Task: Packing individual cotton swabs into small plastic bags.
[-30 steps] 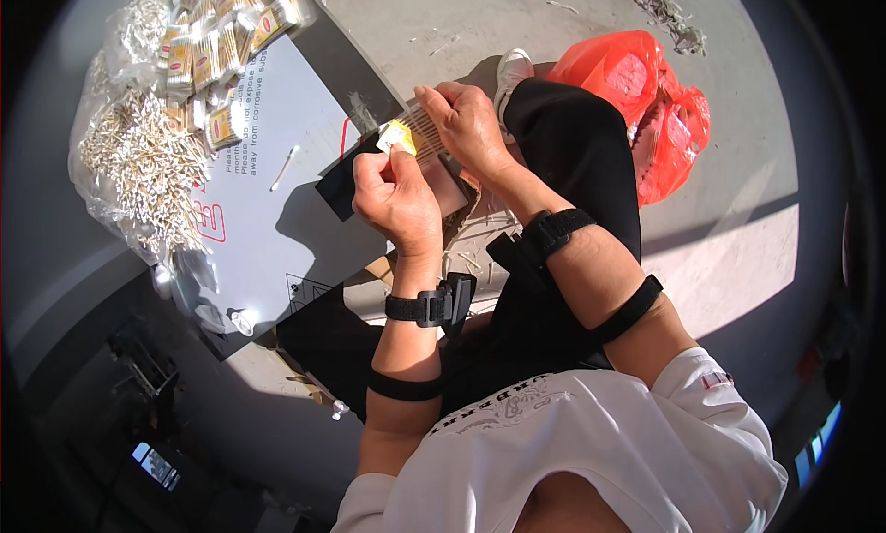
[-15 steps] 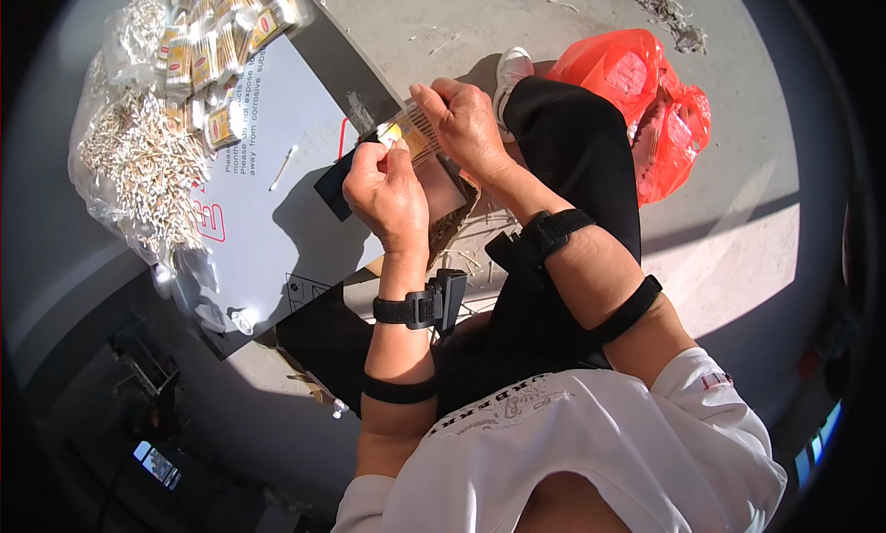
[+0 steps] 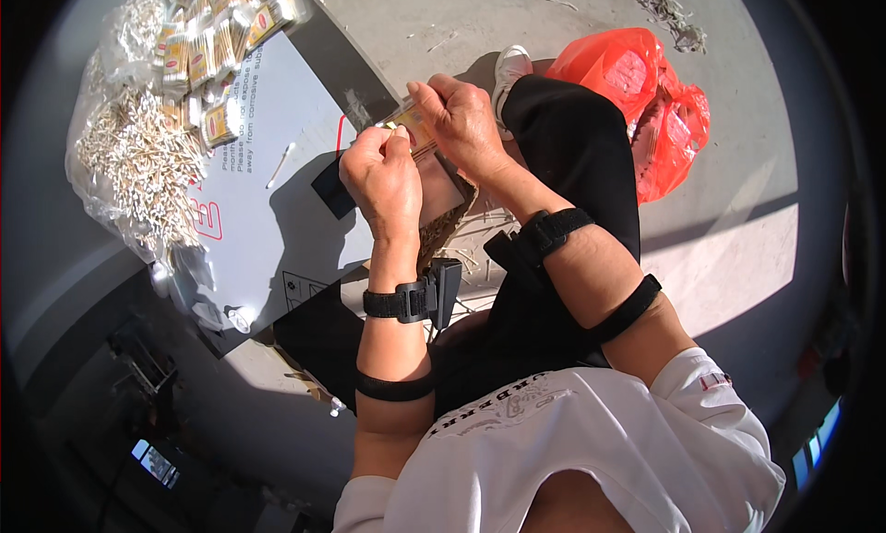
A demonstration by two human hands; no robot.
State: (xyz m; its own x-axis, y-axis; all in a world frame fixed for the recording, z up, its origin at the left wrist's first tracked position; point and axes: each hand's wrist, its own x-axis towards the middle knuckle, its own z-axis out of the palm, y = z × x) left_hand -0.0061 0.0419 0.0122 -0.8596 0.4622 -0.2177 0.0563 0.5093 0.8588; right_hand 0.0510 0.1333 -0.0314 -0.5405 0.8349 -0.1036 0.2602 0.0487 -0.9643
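Grey board (image 3: 297, 104) left of swab packet (image 3: 417, 127); red bag (image 3: 604, 67) on floor (image 3: 517, 16).

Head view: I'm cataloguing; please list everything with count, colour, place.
middle pack: 1, yellow, between hands
other packs: several, yellow, upper left
swabs: many, white, heaped left
clear bag: 1, colourless, around swabs
loose swab: 1, white, on panel
panel: 1, grey, left
red bag: at least 1, red, right
scraps: uncounted, greyish, top right
trousers: 1, black, centre
shoe: 1, white, far centre
shirt: 1, white, bottom
straps: 4, black, on arms
left hand: 1, bare, centre
right hand: 1, bare, centre
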